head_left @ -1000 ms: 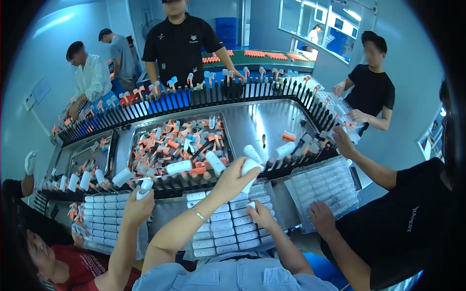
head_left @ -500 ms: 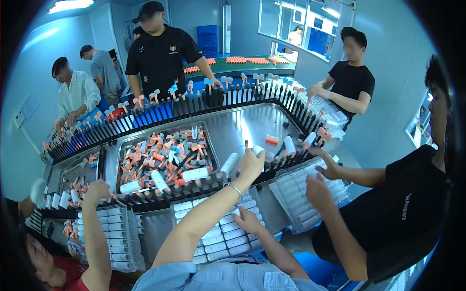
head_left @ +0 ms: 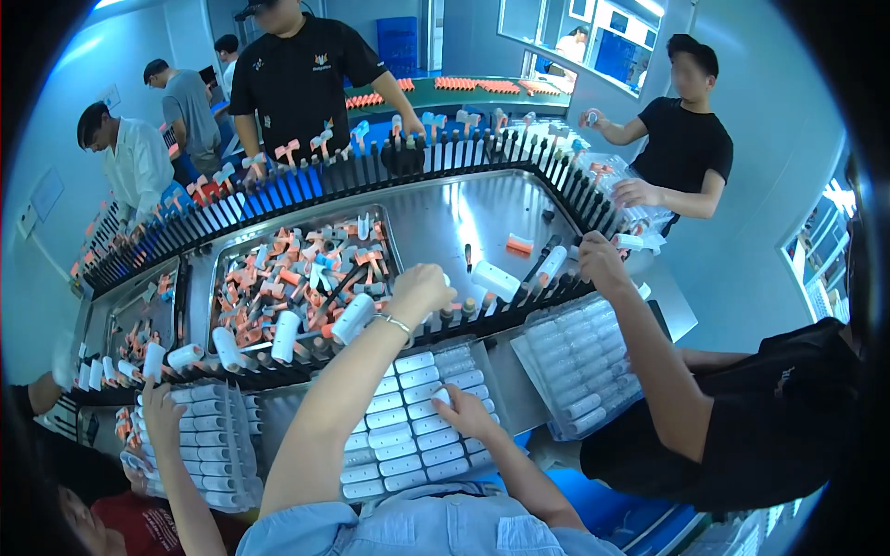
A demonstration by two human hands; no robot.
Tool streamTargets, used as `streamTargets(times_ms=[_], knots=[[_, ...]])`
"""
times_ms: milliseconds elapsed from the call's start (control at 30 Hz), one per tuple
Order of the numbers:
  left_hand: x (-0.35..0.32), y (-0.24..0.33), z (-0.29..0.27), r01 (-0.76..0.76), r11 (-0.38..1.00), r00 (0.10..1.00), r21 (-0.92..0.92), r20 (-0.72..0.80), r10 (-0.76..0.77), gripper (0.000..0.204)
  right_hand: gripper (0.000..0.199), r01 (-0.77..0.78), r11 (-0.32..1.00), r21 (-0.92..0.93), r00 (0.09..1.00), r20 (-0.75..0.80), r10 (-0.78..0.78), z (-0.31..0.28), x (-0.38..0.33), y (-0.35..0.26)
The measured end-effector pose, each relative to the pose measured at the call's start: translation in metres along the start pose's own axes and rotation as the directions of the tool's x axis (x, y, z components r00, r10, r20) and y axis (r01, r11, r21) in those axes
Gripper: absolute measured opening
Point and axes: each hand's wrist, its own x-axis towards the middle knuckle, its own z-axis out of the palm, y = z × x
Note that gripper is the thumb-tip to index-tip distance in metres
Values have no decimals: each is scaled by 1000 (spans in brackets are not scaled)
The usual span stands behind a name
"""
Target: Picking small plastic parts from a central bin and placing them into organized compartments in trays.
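Note:
My left hand point(head_left: 419, 295), with a bangle at its wrist, reaches over the near row of black pegs point(head_left: 468, 310). Its fingers are closed around a white plastic shell, of which only a bit shows past the fingertips. Just to its left, another white shell point(head_left: 353, 319) sits tilted on a peg, and to its right a larger white shell point(head_left: 496, 281) leans over the row. Low over the clear tray of white shells point(head_left: 387, 437), my right hand point(head_left: 466, 413) pinches one white shell point(head_left: 441, 397) between thumb and fingers.
A metal pan point(head_left: 394, 243) holds a heap of orange and grey parts. Beyond it curves the far row of pegs point(head_left: 371, 176). Co-workers stand around; one co-worker's hand point(head_left: 603, 264) reaches in at the right, another's point(head_left: 164, 412) at the left. Another shell tray point(head_left: 575, 361) lies right.
My left hand has moved left and slightly toward me along the peg row. My right hand has shifted slightly left over the tray. Shells on the near pegs stand at different places, and the view has shifted.

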Motion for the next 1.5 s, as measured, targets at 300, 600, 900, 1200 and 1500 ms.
streamTargets(times_ms=[300,600,900,1200,1500], knots=[[-44,-55,2,228,970,906,-88,-347,-244,37,40,-27,997,67,998,64,22,-7,3,-18],[-109,-99,18,8,999,445,34,-895,27,36,24,-105,863,495,994,29,105,-6,7,12],[-176,-96,125,-426,904,800,-40,-483,355,18,20,-103,830,548,994,20,111,-6,0,-8],[-210,-127,142,-403,915,892,23,-215,398,37,19,-75,766,639,993,-25,118,-20,-9,-12],[-199,-137,152,-145,856,946,-496,-323,-27,31,23,-13,869,495,991,-113,79,-42,-8,-17]])
